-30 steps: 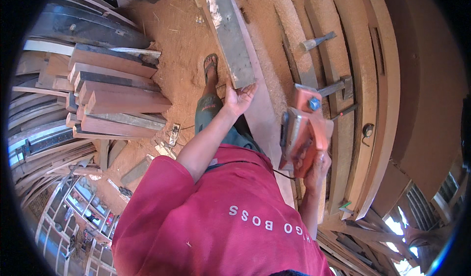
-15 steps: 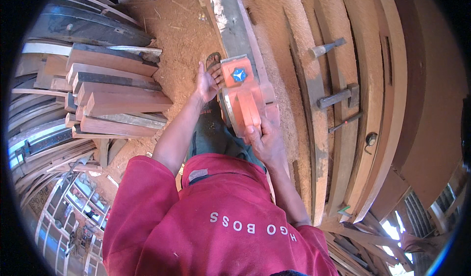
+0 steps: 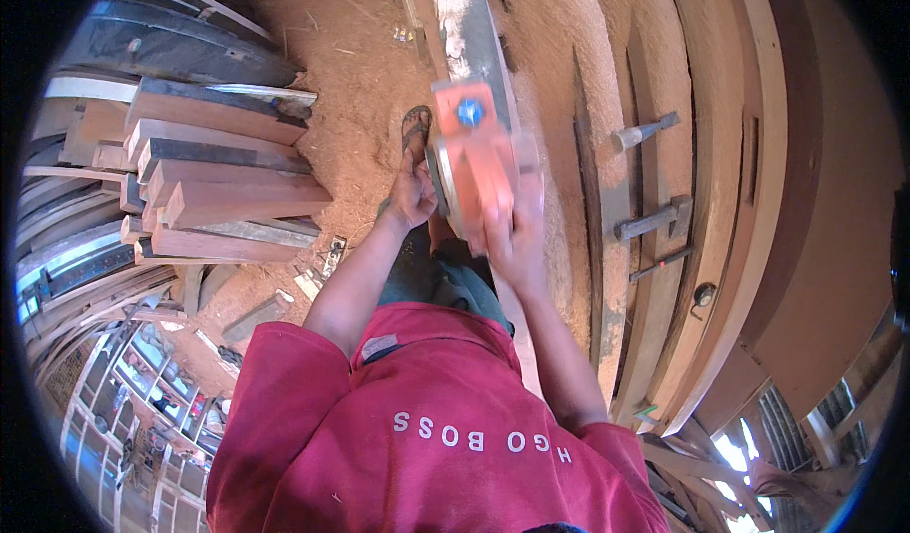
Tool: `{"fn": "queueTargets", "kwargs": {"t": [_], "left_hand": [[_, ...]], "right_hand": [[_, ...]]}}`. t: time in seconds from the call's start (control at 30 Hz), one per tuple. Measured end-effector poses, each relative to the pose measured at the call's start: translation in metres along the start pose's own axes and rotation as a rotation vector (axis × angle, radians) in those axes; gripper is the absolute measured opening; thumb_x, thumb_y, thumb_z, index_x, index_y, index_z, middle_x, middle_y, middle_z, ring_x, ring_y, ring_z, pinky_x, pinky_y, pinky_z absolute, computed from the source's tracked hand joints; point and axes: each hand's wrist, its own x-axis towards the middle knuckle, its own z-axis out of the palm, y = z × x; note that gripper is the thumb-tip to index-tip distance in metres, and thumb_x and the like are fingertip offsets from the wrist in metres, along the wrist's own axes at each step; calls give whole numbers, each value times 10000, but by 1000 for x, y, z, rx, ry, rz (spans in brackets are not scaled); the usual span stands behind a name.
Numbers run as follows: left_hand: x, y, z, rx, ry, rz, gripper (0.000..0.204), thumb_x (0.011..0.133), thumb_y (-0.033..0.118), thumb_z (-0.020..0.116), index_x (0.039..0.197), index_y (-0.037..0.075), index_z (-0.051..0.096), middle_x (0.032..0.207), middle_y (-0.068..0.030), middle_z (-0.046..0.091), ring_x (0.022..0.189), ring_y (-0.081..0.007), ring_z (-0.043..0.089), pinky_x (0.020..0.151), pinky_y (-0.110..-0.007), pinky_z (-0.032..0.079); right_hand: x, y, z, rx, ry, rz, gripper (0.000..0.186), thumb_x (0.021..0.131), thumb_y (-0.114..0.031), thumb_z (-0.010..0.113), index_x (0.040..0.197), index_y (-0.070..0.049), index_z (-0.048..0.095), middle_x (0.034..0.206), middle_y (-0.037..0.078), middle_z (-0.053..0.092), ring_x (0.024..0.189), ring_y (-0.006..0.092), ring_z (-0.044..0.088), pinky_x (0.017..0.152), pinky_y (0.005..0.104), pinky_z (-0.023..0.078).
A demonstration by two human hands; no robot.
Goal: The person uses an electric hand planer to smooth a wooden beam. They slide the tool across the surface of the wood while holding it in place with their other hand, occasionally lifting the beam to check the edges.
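Note:
An orange power planer with a blue knob sits on a long grey plank that has a white, flaky patch; the tool looks blurred. My right hand grips the planer's handle. Just left of the tool, my left hand has curled fingers at the plank's edge beside the planer's side; what they hold is unclear.
Cut timber pieces are stacked at left. Long boards lie at right, bearing a chisel, a hammer and a tape measure. My sandaled foot is on the sawdust-covered floor.
The planer and my right hand moved left onto the plank from beside it. My left hand left the plank's end, opened beside the planer, then moved slightly down, its fingers curling.

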Motion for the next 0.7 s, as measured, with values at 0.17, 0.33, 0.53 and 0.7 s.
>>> {"fn": "queueTargets", "kwargs": {"t": [0.17, 0.33, 0.53, 0.7], "left_hand": [[9, -2, 2, -39, 40, -27, 795, 961, 715, 254, 1392, 84, 476, 1308, -104, 630, 1229, -272, 577, 1079, -432, 399], [11, -8, -4, -22, 36, -26, 789, 978, 693, 217, 1411, 76, 449, 1330, -121, 613, 1249, -279, 562, 1080, -429, 396], [14, -4, -45, -308, -434, -160, 841, 969, 708, 222, 1449, 36, 381, 1408, -151, 542, 1319, -301, 494, 1127, -447, 353], [3, -1, -6, -37, -4, -89, 870, 957, 725, 214, 1474, 41, 360, 1484, -137, 471, 1363, -308, 442, 1160, -466, 303]], "right_hand": [[144, -27, 19, -26, 59, -207, 464, 998, -372, 544, 775, 28, 619, 694, 108, 571, 705, 267, 559, 738, 397, 463], [147, -8, 22, 35, 57, -155, 509, 1003, -389, 526, 729, 34, 593, 642, 100, 561, 671, 221, 573, 668, 381, 460], [-64, 34, -16, 47, -146, 116, 442, 970, -388, 542, 1138, 13, 621, 1002, 208, 628, 942, 338, 606, 838, 428, 459], [-139, 41, -31, 126, -99, 182, 475, 947, -453, 570, 905, 13, 652, 693, 124, 605, 648, 236, 611, 600, 373, 470]]}}
